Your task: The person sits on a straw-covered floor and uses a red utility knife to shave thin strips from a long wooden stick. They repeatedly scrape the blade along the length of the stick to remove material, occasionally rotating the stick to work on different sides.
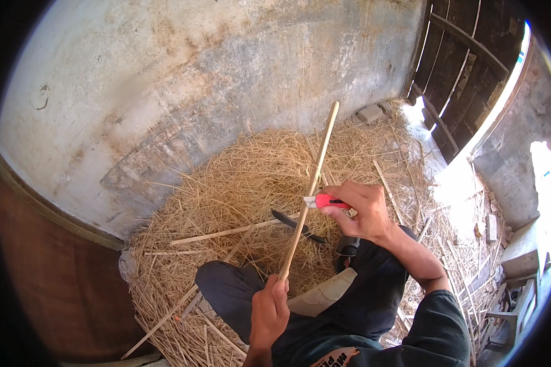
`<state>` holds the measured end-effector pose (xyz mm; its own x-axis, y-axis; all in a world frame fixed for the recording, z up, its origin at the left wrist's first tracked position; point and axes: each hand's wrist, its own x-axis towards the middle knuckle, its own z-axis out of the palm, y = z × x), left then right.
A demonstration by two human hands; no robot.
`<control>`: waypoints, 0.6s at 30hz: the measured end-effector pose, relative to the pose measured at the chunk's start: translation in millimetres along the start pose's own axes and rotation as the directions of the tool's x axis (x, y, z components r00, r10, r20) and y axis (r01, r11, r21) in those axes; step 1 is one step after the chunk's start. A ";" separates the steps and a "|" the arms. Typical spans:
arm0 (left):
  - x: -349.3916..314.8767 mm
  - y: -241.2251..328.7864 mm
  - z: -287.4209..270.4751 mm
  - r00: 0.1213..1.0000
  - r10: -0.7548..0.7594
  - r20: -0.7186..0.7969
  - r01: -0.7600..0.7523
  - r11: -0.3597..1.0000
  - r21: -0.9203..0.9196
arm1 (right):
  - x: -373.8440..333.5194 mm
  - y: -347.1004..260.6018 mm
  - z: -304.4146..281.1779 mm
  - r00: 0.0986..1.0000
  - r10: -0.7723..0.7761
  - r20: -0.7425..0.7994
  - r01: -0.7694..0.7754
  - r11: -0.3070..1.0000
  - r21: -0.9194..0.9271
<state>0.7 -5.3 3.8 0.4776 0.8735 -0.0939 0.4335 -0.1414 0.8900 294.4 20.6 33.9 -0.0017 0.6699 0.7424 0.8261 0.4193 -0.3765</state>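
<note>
My left hand is closed around the lower end of a long, pale wooden stick. The stick slants up and to the right, its far tip in the air before the wall. In my right hand is a red utility knife with its blade out. That blade meets the stick, or lies just over it, about midway along. Below the stick, a dark-bladed knife rests on the straw; the stick crosses over it and hides part of it.
Straw and shavings are heaped around my bent legs. Several thin wood strips lie on them. A stained wall rises ahead, a brown panel stands at left, and a dark plank door at far right. Stone blocks sit by the wall.
</note>
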 end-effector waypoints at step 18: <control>-19.1 -31.5 -2.1 0.999 -0.047 0.017 0.047 0.999 0.022 | 23.3 67.9 -36.7 0.908 0.377 -0.180 -0.399 0.910 -0.107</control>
<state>-23.6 -16.6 -21.5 0.4695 0.8711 -0.1437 0.4725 -0.1105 0.8744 371.2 42.2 46.0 0.4117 0.6565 0.6321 0.8131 0.0486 -0.5801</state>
